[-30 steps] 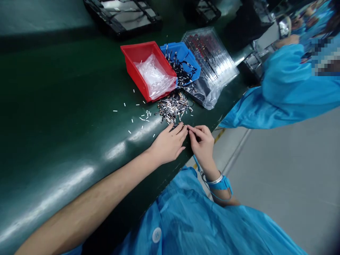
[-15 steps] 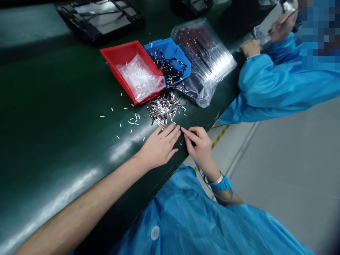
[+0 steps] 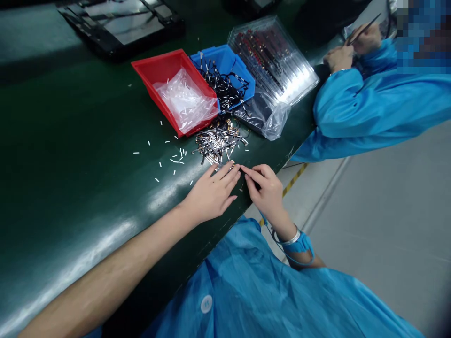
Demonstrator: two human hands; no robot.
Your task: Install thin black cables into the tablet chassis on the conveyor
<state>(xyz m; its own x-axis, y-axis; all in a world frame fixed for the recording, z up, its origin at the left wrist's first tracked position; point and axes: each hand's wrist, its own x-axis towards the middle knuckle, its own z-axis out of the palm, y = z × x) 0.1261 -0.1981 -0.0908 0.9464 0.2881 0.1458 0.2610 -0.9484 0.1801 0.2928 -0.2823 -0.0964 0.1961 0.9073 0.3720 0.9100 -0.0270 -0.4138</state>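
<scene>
My left hand (image 3: 214, 192) lies flat on the green table with its fingers stretched out, the tips at the near edge of a pile of small metal-ended black cable pieces (image 3: 218, 141). Just right of its fingertips is my right hand (image 3: 264, 188), with index finger and thumb drawn together near the table's edge. Whatever sits between those fingers is too small to make out. A tiny loose piece (image 3: 241, 189) rests on the table between the two hands. Small white strips (image 3: 176, 159) are scattered left of the pile.
Behind the pile stand a red bin (image 3: 155, 75) holding a clear plastic bag and a blue bin (image 3: 251, 80) of black cables. Stacked clear trays (image 3: 275, 61) lie to their right. A black frame-like tray (image 3: 130, 37) is farther back. A co-worker's hands (image 3: 340, 58) work at the upper right.
My right index finger has moved slightly up and left, nearer my left fingertips. My left hand stays in place. The co-worker's hands have come closer together around a thin dark tool.
</scene>
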